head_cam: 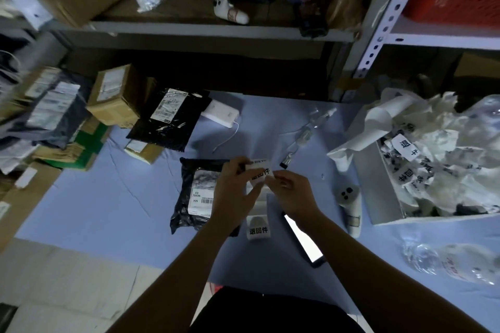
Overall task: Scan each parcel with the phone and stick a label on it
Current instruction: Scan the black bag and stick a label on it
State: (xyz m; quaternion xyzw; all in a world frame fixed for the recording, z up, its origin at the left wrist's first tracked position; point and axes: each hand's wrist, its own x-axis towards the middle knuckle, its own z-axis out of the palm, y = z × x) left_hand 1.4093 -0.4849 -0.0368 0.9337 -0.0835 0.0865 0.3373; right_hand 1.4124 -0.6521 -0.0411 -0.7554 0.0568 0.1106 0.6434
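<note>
Label time at the blue bench: my left hand and right hand pinch a printed label between curled fingers, one at each end. The black parcel lies flat just left of the label, partly under my left hand, which is the nearer one. Its long axis runs away from me. The lit phone rests near my right wrist. A white box on the right holds crumpled backing paper.

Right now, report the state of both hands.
Left hand: pinches the white label at its left side.
Right hand: pinches the same label at its right edge.
</note>
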